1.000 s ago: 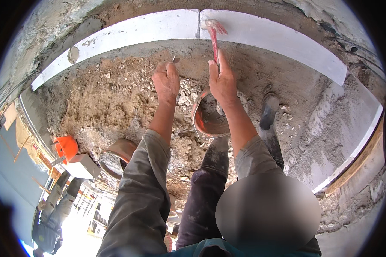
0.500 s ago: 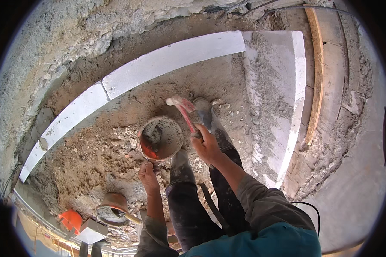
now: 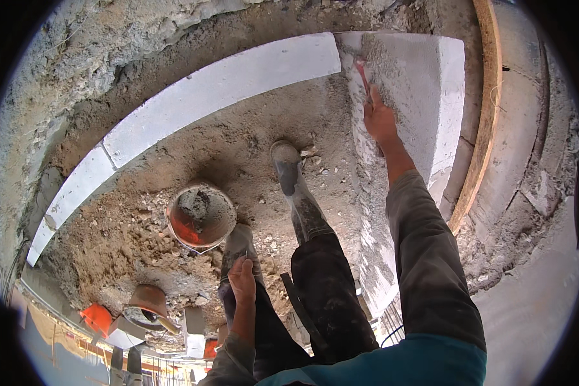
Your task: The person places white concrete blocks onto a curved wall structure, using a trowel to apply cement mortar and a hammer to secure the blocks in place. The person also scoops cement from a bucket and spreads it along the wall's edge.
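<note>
In my right hand (image 3: 381,122) is a red-shafted tool (image 3: 363,72) with a mortar-smeared head; its exact kind I cannot make out. The head touches the mortar-covered face of a white block wall (image 3: 402,83) near its far left corner. My left hand (image 3: 242,282) is closed over my left shin, with a thin bit showing at the fingertips that is too small to name. Ahead and to the left of that hand, apart from it, stands a bucket (image 3: 224,235) holding grey mortar (image 3: 202,204).
A curved row of white blocks (image 3: 225,83) runs along the far left. At the right lies a wooden plank (image 3: 486,138). A second bucket (image 3: 149,297), an orange container (image 3: 97,318) and loose blocks (image 3: 125,334) stand at the lower left. Rubble (image 3: 125,241) covers the ground.
My right hand has carried the red tool from beside the bucket up and right onto the wall. My left hand has come away from the bucket's edge.
</note>
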A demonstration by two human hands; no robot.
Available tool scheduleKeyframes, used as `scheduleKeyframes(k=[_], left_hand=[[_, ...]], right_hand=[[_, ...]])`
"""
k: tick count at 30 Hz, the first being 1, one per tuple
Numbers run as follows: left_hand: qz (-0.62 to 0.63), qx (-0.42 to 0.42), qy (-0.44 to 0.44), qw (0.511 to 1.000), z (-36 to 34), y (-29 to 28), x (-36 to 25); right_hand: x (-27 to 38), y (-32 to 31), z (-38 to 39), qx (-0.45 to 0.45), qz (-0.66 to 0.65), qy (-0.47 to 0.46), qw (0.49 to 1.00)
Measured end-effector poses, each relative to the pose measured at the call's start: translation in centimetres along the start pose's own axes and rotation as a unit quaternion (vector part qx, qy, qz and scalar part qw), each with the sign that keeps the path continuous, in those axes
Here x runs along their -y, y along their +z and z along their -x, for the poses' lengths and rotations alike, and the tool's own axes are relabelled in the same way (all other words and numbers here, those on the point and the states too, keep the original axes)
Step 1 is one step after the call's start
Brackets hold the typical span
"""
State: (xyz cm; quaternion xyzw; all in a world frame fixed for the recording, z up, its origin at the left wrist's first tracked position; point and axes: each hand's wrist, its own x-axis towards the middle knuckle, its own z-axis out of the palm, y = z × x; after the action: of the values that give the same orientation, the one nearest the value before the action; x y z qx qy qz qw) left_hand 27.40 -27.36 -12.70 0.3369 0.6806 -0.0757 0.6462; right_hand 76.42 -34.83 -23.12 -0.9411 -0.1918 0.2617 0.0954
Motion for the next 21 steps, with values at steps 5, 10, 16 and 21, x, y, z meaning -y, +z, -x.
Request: scheduleKeyframes(k=[5,10,16,21], left_hand=[[-0.007,-0.026,-0.050,0.998,3.3,1.8,-0.3],[0.021,-0.026,-0.057,0.998,2.8,1.4,-0.3],[-0.015,-0.032,-0.031,0.999,2.6,1.1,0.9],[-0.017,-0.039,-0.046,0.998,2.5,0.9,1.7]], right_hand=[[-1.1,3.2,4.0,-0.056,0.001,-0.113,0.992],[-0.9,1.3,0.3,-0.087,0.030,-0.127,0.988],[-1.0,2.1,2.4,-0.108,0.028,-0.170,0.979],[-2.0,-0.4,-0.8,-0.117,0.088,-0.155,0.977]])
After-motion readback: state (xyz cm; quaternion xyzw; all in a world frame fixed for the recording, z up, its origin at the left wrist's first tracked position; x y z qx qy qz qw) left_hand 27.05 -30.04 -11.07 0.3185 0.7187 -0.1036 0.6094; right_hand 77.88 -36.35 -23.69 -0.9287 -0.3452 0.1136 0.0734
